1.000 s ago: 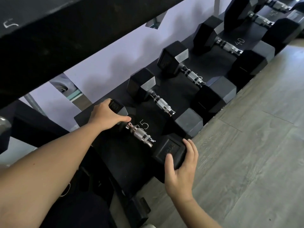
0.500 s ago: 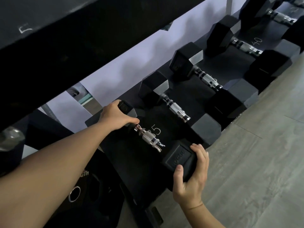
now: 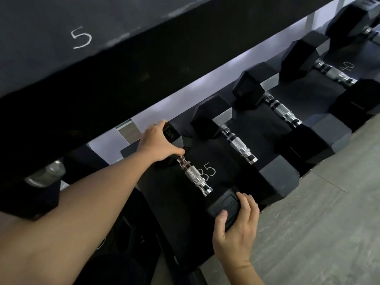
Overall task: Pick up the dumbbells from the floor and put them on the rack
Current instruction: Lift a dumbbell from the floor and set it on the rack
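A black hex dumbbell point(image 3: 194, 177) with a chrome handle lies on the lower shelf point(image 3: 164, 194) of the black rack, beside a chalked "35". My left hand point(image 3: 158, 144) is clamped over its far head, which bears a number. My right hand point(image 3: 236, 229) grips its near head at the shelf's front edge, thumb on top and fingers round the side. The handle between my hands is bare.
Three more black hex dumbbells point(image 3: 239, 146) point(image 3: 282, 111) point(image 3: 333, 74) lie in a row to the right on the same shelf. The rack's upper shelf point(image 3: 82, 38), chalked "5", overhangs closely. Grey wood-look floor point(image 3: 318, 212) lies to the right.
The view has shifted so the rack sits more to the right and the "35" mark shows in full. Both hands have stayed on the dumbbell's two heads; my right fingers curl tighter.
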Demonstrator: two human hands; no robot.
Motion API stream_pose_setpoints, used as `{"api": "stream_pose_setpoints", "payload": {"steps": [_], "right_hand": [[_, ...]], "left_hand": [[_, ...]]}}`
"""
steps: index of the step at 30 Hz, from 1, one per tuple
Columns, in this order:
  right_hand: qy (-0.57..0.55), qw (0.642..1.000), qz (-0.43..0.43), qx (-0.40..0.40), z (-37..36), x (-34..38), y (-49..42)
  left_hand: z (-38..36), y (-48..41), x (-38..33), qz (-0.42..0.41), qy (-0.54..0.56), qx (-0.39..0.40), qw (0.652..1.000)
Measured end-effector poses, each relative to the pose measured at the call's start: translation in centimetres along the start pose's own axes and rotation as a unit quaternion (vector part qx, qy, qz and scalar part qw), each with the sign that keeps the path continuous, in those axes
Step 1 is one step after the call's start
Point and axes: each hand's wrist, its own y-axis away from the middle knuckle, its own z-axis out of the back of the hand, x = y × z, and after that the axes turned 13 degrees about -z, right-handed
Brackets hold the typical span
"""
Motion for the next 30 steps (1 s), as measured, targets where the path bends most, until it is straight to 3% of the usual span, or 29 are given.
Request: {"api": "stream_pose_setpoints", "payload": {"steps": [14,20,30], "right_hand": [[0.047,0.998,-0.033,-0.031,-0.1,1.8,2.1],[0.068,0.997,-0.026,-0.017,0.4,1.8,1.8],[0.164,0.980,-0.107,0.044,0.1,4.4,-1.2]], "left_hand": [[-0.1,0.0,0.1,-0.035,-0.020,0.023,0.999],[-0.3,0.4,0.5,-0.024,-0.013,0.020,0.999],[-0.8,1.0,0.7,-0.024,-0.048,0.015,0.998]]}}
